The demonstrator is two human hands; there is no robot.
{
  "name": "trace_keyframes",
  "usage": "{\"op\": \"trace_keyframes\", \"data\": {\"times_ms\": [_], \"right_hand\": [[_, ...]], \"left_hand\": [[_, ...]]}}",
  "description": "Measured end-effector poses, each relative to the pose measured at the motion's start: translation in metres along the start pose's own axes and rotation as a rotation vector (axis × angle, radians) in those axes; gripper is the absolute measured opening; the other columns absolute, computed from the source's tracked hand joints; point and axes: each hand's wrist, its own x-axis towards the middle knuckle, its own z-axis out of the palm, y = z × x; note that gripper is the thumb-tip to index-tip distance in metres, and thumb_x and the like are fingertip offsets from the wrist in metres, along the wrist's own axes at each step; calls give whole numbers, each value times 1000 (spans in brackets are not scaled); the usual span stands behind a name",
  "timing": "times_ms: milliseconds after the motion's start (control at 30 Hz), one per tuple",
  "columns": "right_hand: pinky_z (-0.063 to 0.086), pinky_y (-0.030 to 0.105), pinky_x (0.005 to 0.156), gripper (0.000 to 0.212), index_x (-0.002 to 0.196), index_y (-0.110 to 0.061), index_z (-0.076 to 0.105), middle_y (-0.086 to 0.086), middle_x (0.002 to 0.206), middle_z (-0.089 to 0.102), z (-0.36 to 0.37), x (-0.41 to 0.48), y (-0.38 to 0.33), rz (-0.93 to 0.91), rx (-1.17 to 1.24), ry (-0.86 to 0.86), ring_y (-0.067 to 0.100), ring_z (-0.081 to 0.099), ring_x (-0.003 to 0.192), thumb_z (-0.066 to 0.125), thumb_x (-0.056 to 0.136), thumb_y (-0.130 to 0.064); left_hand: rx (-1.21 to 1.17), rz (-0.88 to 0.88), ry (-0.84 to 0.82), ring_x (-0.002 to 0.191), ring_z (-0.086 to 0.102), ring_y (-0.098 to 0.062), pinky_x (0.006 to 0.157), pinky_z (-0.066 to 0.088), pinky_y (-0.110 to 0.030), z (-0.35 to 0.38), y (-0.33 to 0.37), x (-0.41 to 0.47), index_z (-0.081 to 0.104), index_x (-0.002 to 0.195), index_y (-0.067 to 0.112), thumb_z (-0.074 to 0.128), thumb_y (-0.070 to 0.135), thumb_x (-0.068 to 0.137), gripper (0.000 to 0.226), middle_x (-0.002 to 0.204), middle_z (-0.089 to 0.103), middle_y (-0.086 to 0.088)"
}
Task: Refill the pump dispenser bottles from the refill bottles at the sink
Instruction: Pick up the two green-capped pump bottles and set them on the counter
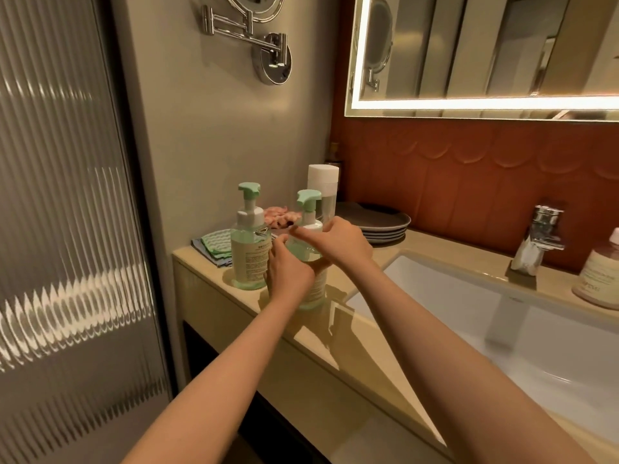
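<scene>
Clear green-tinted pump dispenser bottle with mint pump head (315, 289) standing upright on beige bench (207, 266) left of the white sink (502, 329), long axis vertical, spout pointing left. Left hand (288, 272) wrapping its body. Right hand (338, 242) fingers (303, 232) pinching the white collar. Matching second bottle (249, 252) standing just beside.

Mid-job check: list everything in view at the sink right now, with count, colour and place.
free pump bottle: 1, clear, green pump, left counter
held pump bottle: 1, same, beside it
white-capped bottle: 1, clear, behind them
plates: stack, grey, by back wall
cloths: folded pile, green and blue, counter's left end
pink bottle: 1, right edge
faucet: 1, chrome, behind basin
basin: 1, white, right
lit mirror: 1, above basin
counter: 1, beige
left hand: 1, grips held pump bottle's body
right hand: 1, fingers curled at its pump collar
</scene>
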Motion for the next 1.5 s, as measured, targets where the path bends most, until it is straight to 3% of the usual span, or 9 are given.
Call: {"op": "trace_keyframes", "data": {"times_ms": [100, 200, 400, 567, 867, 1000, 1100, 1333, 1500], "right_hand": [[47, 42, 87, 80, 108, -18, 58, 5, 113, 59, 11, -3, -9, -16, -170, 171, 27, 55, 106, 56, 60, -82], [49, 34, 76, 48, 100, -17, 63, 2, 101, 65, 9, -2, -12, -107, -158, 246, 21, 60, 96, 68, 72, -57], [54, 43, 85, 19, 84, -15, 68, 3, 89, 70, -5, 2, 9, -248, 350, -156, 19, 67, 90, 78, 73, -26], [51, 37, 89, 73, 124, -18, 50, 0, 117, 60, -11, 8, 11, -265, 260, -177, 16, 58, 104, 82, 63, -43], [37, 13, 65, 76, 133, -17, 42, 1, 117, 50, -37, -8, 34, -137, 401, -134, 13, 48, 102, 80, 69, -31], [46, 28, 87, 92, 138, -14, 34, 6, 133, 46, -21, -14, 17, -78, 367, -163, 20, 49, 115, 75, 66, -55], [43, 48, 97, 98, 128, -17, 42, 7, 130, 47, -9, -16, 7, -36, 122, 50, 26, 46, 120, 68, 53, -75], [41, 50, 99, 89, 125, -21, 45, 7, 131, 46, -46, 0, 35, 8, 59, 133, 27, 45, 120, 76, 55, -65], [44, 49, 96, 92, 126, -20, 45, 5, 130, 50, -30, -11, 20, -68, 104, 4, 24, 48, 118, 72, 54, -71]], "left_hand": [[87, 7, 43, 131, 37, -29, 108, 31, -45, 4, -3, -4, 33, 138, 7, 64, 21, 84, 64, 142, 40, -13], [84, 51, 43, 124, 43, -28, 105, 33, -45, 2, -2, -5, 41, 127, 12, 65, 21, 83, 51, 131, 49, -8], [-46, 46, -176, 110, 55, -21, 96, 44, -47, -13, -8, -4, 46, 110, 41, 69, 64, 43, 74, 107, 61, 11], [-24, 35, -176, 115, 52, -24, 99, 41, -49, -16, -6, -9, 47, 117, 37, 66, 69, 39, 86, 111, 61, 8], [-36, 60, -96, 115, 51, -23, 103, 35, -48, -10, -9, -13, 46, 126, 28, 78, 48, 65, 72, 112, 59, 7], [37, 88, -30, 120, 48, -23, 104, 27, -39, -5, -2, -17, 44, 126, 25, 72, 52, 70, 69, 126, 57, 1], [80, 73, -9, 125, 44, -24, 103, 22, -39, -4, 0, -19, 39, 132, 25, 70, 56, 71, 75, 131, 54, 0], [92, 67, 2, 123, 46, -24, 105, 20, -43, -5, 0, -17, 40, 132, 24, 71, 50, 70, 74, 128, 55, 1], [89, 61, 37, 122, 47, -23, 103, 21, -44, 0, -6, -14, 43, 126, 27, 71, 54, 68, 70, 126, 57, 4]]}}
